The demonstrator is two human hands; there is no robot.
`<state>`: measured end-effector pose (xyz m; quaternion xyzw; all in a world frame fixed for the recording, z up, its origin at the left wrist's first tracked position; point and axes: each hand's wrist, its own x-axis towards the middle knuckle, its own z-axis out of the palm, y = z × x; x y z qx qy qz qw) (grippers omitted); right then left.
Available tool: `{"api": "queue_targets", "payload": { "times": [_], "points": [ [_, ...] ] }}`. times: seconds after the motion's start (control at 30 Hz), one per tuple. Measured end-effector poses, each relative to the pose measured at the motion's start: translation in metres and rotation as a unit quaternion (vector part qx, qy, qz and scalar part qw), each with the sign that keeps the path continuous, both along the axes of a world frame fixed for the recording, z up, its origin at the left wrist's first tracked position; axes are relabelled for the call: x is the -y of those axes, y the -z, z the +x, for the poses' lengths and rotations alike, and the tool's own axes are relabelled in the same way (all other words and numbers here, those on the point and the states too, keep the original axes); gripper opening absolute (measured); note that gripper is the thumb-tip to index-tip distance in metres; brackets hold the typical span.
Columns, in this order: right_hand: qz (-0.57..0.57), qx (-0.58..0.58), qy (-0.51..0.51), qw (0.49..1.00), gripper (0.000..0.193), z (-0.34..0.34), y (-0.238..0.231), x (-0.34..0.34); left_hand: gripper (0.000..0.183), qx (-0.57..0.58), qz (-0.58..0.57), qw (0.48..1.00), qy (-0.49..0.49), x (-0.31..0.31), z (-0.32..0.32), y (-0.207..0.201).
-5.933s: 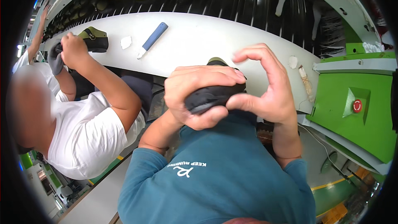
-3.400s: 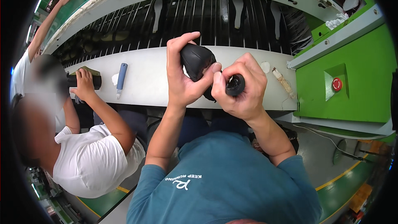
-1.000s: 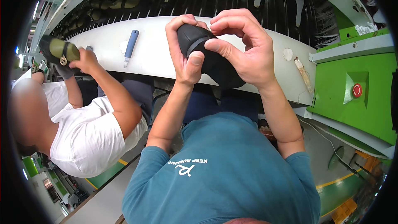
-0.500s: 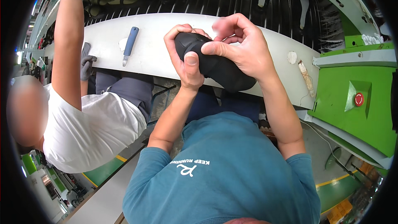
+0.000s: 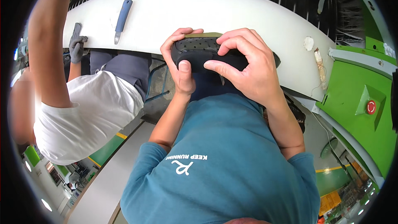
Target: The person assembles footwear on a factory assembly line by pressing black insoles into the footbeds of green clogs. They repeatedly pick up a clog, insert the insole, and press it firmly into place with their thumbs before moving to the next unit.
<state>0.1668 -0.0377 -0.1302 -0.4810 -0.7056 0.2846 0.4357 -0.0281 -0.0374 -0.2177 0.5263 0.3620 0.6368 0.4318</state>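
Note:
A black shoe upper (image 5: 199, 60) is held up level in front of me, over the near edge of the white table. A dotted panel runs along its upper side, and an olive-green strip (image 5: 211, 35) shows at its top. My left hand (image 5: 181, 58) grips the left end, thumb on the near face and fingers behind. In front of its right part is my right hand (image 5: 248, 60), fingers curved, with a gap between thumb and forefinger. Whether its fingertips touch the shoe I cannot tell. The right palm hides much of the right end.
On the white table (image 5: 166, 8) lies a blue-handled knife (image 5: 122, 20). A white round patch (image 5: 308, 43) and a tape-wrapped stick (image 5: 320, 68) lie at right, beside a green machine (image 5: 352, 87) with a red button. A co-worker with a grey glove (image 5: 77, 47) sits at left. Black rollers run behind.
The shoe has turned from tilted to level, showing its dotted panel. My right thumb and fingers have come down from its top to in front of it. The view has shifted.

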Motion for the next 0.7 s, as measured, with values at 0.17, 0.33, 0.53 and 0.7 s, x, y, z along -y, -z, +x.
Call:
{"api": "queue_targets", "payload": {
  "times": [0.17,0.33,0.53,0.7],
  "points": [
    [0.016,0.017,-0.001,1.0,0.034,-0.006,0.005,0.001,0.076,0.031,0.027,0.999,0.007,0.003,-0.002,0.013],
    [-0.037,0.062,-0.008,0.997,0.037,-0.005,-0.006,-0.005,0.072,0.013,0.02,1.0,-0.009,0.002,-0.003,0.006],
    [-0.052,0.098,0.004,0.994,0.043,-0.002,-0.01,-0.015,0.062,0.0,0.031,0.999,0.028,-0.012,-0.008,0.0],
    [-0.078,0.028,-0.003,0.997,0.04,0.045,0.007,-0.001,0.068,-0.019,-0.016,1.0,-0.008,-0.007,-0.001,-0.01]
  ]
}}
